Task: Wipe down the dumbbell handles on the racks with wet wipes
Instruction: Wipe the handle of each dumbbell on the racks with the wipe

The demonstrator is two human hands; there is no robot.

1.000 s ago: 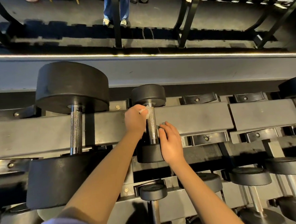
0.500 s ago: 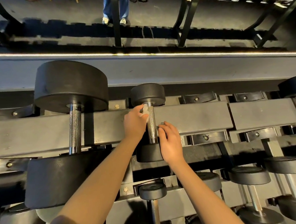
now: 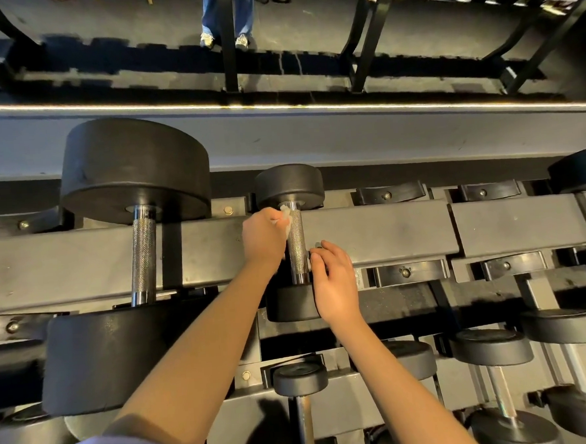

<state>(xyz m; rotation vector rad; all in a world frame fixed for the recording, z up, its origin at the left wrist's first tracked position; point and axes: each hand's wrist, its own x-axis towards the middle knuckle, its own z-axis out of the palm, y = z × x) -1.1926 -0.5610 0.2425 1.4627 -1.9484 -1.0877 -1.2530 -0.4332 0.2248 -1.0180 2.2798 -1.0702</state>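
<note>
In the middle of the frame your left hand (image 3: 263, 239) gripped the wet wipe (image 3: 285, 215). Its fingers were curled round the bunched wad and pressed it against the upper end of the small dumbbell's handle (image 3: 296, 245), just below the far head (image 3: 288, 186). Your right hand (image 3: 334, 281) sat by the lower end of that handle, fingers loosely bent and holding nothing. Its fingertips (image 3: 316, 254) were just beside the bar, and I could not tell whether they touched it. The dumbbell lay across the rack rail (image 3: 388, 229), with the large dumbbell (image 3: 134, 169) to its left.

The wipe met only the left side of the knurled bar, so by my judgement the step called for more wrap. You needed to fold the wad round the handle and draw it the full length down toward the near head (image 3: 291, 302). Knurling likely trapped grime, so firm pressure and a slight twist would have served better than a light pass. Your free hand was well placed to steady the near head, since the bar could roll in its cradle. The underside was the part most easily missed.
</note>
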